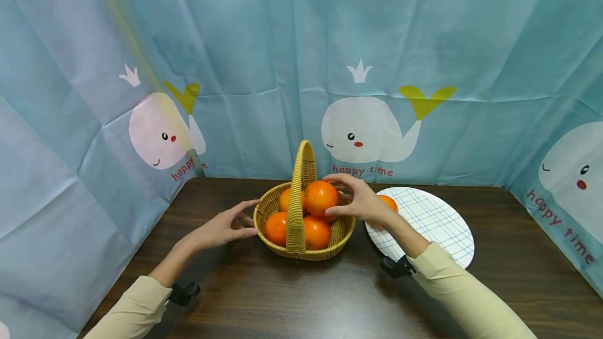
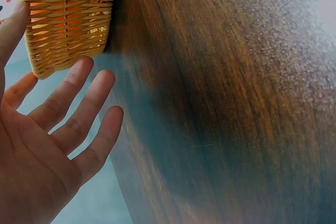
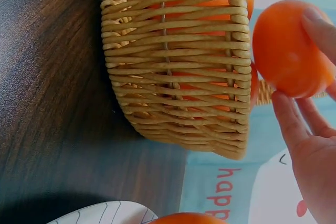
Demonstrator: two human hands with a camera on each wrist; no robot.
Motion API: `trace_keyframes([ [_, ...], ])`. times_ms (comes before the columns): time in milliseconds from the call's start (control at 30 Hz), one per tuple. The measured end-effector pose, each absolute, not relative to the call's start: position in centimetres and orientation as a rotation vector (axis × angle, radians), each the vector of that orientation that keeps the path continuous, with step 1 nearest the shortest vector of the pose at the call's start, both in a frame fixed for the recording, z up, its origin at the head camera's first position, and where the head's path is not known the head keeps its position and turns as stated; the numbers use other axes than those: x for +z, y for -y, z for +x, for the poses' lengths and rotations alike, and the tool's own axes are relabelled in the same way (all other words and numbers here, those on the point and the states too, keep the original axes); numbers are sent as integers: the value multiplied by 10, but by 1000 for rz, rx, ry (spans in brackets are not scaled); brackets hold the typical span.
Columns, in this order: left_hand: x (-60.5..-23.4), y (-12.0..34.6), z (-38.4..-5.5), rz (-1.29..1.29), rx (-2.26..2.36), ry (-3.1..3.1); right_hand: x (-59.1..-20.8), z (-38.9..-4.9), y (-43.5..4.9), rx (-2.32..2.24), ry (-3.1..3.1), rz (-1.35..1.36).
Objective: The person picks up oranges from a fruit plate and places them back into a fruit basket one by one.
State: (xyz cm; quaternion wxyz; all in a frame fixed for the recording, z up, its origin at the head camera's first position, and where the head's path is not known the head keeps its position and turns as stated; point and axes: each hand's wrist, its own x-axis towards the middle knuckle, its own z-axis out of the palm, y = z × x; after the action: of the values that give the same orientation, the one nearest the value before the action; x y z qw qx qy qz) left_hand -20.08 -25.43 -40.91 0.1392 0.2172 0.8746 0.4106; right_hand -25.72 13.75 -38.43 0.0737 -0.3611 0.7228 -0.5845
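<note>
A yellow wicker basket (image 1: 301, 252) with a tall arched handle stands on the table, holding several oranges (image 1: 317, 233). My right hand (image 1: 360, 200) grips another orange (image 1: 322, 198) by its side, at the basket's right half, above the fruit inside. Thumb and fingers curve round this orange (image 3: 291, 48) in the right wrist view, at the level of the rim. On the basket's left side is my left hand (image 1: 231, 225), its thumb and a fingertip touching the rim. The left wrist view shows its fingers (image 2: 86, 108) spread and relaxed beside the woven wall (image 2: 68, 24).
To the right lies a round white plate (image 1: 435, 224) with a grid pattern, one orange (image 1: 389, 203) on its left part, partly hidden by my right hand. Dark wooden table (image 1: 264, 297) extends around them. A light blue curtain (image 1: 254, 67) with whale prints hangs behind.
</note>
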Motion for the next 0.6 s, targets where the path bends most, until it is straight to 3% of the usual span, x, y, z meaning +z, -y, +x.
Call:
trace_keyframes([
  [267, -408, 252, -200, 636, 1187, -2527, -381, -261, -154, -1714, -2172, -1161],
  [600, -409, 253, -200, 622, 1171, -2546, -382, -261, -212, -1706, -2292, -1078],
])
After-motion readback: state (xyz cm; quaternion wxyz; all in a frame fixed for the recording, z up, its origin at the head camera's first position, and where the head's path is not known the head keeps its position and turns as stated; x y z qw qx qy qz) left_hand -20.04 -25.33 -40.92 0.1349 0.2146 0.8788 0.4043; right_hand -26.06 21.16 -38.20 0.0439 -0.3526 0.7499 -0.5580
